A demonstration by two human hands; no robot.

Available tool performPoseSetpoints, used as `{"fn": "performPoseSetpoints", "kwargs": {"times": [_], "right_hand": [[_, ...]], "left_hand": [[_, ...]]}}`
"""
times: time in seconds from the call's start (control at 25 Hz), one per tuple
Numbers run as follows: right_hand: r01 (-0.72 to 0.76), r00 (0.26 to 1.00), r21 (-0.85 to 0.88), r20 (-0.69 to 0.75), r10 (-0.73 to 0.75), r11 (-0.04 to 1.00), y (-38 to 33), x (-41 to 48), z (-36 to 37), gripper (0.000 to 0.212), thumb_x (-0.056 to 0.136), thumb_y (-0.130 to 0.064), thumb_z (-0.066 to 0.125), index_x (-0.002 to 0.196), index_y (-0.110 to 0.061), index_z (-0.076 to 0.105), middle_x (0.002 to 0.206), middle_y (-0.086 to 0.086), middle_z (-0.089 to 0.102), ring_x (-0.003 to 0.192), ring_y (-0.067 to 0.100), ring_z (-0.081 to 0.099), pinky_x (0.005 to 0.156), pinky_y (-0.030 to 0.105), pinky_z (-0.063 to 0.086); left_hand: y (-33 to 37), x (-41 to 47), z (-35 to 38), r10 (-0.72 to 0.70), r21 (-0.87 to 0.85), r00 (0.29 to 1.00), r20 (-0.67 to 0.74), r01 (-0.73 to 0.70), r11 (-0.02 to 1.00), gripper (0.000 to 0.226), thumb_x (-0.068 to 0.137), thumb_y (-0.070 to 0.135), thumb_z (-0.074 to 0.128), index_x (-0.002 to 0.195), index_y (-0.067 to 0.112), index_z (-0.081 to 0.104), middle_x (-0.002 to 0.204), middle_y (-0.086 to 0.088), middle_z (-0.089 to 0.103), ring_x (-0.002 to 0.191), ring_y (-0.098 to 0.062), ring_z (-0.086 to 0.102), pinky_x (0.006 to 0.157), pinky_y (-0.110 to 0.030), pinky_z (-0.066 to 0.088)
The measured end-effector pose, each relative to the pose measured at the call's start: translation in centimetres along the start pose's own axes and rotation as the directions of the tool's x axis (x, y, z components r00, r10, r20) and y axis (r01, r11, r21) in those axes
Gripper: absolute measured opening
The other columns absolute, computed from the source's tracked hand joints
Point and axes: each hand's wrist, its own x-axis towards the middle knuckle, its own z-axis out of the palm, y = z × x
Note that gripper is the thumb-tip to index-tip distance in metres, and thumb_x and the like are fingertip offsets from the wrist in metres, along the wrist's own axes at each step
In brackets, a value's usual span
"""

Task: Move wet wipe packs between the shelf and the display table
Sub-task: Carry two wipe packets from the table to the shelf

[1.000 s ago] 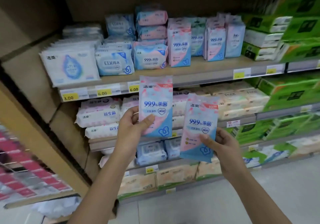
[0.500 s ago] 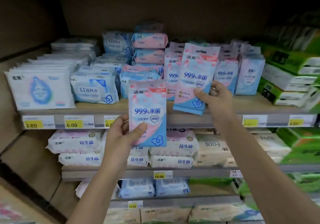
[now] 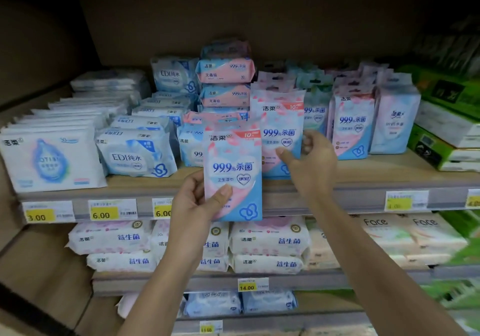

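At the shelf, both hands grip pink-blue wipe packs: left hand low, right hand higher.

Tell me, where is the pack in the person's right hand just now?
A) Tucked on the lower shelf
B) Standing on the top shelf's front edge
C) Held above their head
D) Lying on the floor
B: the right hand holds its wipe pack upright, bottom edge at the top shelf board.

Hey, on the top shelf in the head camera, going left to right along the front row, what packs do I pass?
White water-drop pack → EDI pack → pink-and-blue pack in the left hand → matching pack in the right hand → standing 99.9% pack → pale blue pack → green boxes.
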Motion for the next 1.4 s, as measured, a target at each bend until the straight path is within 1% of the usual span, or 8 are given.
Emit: {"fn": "performPoseSetpoints", "kwargs": {"times": [0.2, 0.32, 0.52, 0.76, 0.88, 1.04, 1.24, 1.4], "right_hand": [[0.076, 0.994, 0.363, 0.039, -0.097, 0.929, -0.1, -2.0, -2.9, 0.003, 0.090, -0.028, 0.061, 0.092, -0.030, 0.062, 0.089, -0.011, 0.063, 0.080, 0.002, 0.057, 0.075, 0.019, 0.046], [0.089, 0.986, 0.453, 0.085, -0.143, 0.887, -0.1, -3.2, -3.8, 0.012, 0.091, -0.024, 0.058, 0.101, -0.028, 0.062, 0.094, -0.012, 0.065, 0.084, -0.002, 0.061, 0.073, 0.014, 0.047], [0.088, 0.984, 0.373, 0.114, -0.140, 0.924, -0.1, -2.2, -2.6, 0.037, 0.079, -0.008, 0.073, 0.113, -0.013, 0.060, 0.102, 0.000, 0.069, 0.090, 0.012, 0.066, 0.074, 0.022, 0.055], [0.114, 0.991, 0.295, 0.028, -0.128, 0.949, 0.6, -3.0, -1.3, 0.031, 0.078, -0.011, 0.073, 0.104, -0.018, 0.059, 0.096, -0.009, 0.066, 0.084, 0.000, 0.061, 0.072, 0.010, 0.047], [0.135, 0.991, 0.155, -0.036, -0.131, 0.979, 1.5, -3.0, -1.4, 0.045, 0.075, -0.017, 0.076, 0.116, -0.016, 0.059, 0.108, -0.004, 0.058, 0.092, 0.006, 0.055, 0.082, 0.014, 0.044], [0.083, 0.989, 0.280, 0.097, -0.114, 0.956, 1.0, -2.9, -1.4, 0.049, 0.078, -0.010, 0.073, 0.122, -0.019, 0.054, 0.100, -0.021, 0.065, 0.093, -0.007, 0.061, 0.080, 0.011, 0.048], [0.083, 0.982, 0.273, 0.144, -0.126, 0.958, 1.0, -2.6, -0.7, 0.052, 0.077, -0.016, 0.075, 0.124, -0.017, 0.052, 0.107, -0.013, 0.065, 0.095, -0.001, 0.062, 0.083, 0.015, 0.051], [0.295, 0.954, 0.185, -0.120, -0.277, 0.937, 1.4, -3.5, -2.3, 0.034, 0.081, -0.019, 0.069, 0.112, -0.013, 0.057, 0.100, -0.009, 0.061, 0.091, 0.001, 0.056, 0.083, 0.015, 0.045]], "left_hand": [[-0.2, 2.0, 4.7, 0.053, -0.001, 0.997, 0.050, -0.053, 0.999, 0.032, 0.081, -0.001, 0.064, 0.108, 0.012, 0.054, 0.102, -0.002, 0.069, 0.086, -0.005, 0.068, 0.074, -0.020, 0.056], [-0.6, 3.0, 7.7, 0.152, 0.030, 0.985, 0.084, -0.155, 0.987, 0.047, 0.083, 0.000, 0.064, 0.124, 0.015, 0.046, 0.106, 0.015, 0.067, 0.092, 0.003, 0.065, 0.081, -0.025, 0.055], [-2.5, 4.0, 8.9, 0.324, 0.249, 0.946, 0.022, -0.319, 0.914, 0.051, 0.084, 0.021, 0.063, 0.132, 0.025, 0.047, 0.131, 0.007, 0.057, 0.120, -0.011, 0.054, 0.099, -0.042, 0.048], [-3.5, 4.7, 8.4, 0.428, 0.620, 0.903, -0.026, -0.321, 0.716, 0.048, 0.084, 0.023, 0.067, 0.129, 0.016, 0.053, 0.128, -0.002, 0.054, 0.119, -0.020, 0.048, 0.098, -0.033, 0.042], [-3.7, 4.6, 8.2, 0.414, 0.632, 0.910, 0.003, -0.323, 0.705, 0.045, 0.085, 0.021, 0.067, 0.128, 0.015, 0.055, 0.135, -0.002, 0.052, 0.127, -0.017, 0.046, 0.103, -0.033, 0.039], [-3.3, 4.5, 8.0, 0.323, 0.617, 0.946, 0.016, -0.263, 0.742, 0.057, 0.089, 0.025, 0.061, 0.141, 0.024, 0.038, 0.137, 0.005, 0.054, 0.114, -0.022, 0.060, 0.091, -0.041, 0.049], [-2.5, 4.6, 7.3, 0.329, 0.610, 0.944, 0.016, -0.270, 0.745, 0.051, 0.089, 0.023, 0.060, 0.138, 0.023, 0.043, 0.128, 0.004, 0.062, 0.108, -0.019, 0.061, 0.091, -0.038, 0.050], [-1.6, 2.1, 5.5, 0.494, 0.693, 0.866, 0.077, -0.403, 0.598, 0.039, 0.089, 0.028, 0.058, 0.127, 0.019, 0.054, 0.119, 0.005, 0.065, 0.102, -0.009, 0.062, 0.086, -0.025, 0.050]]}}
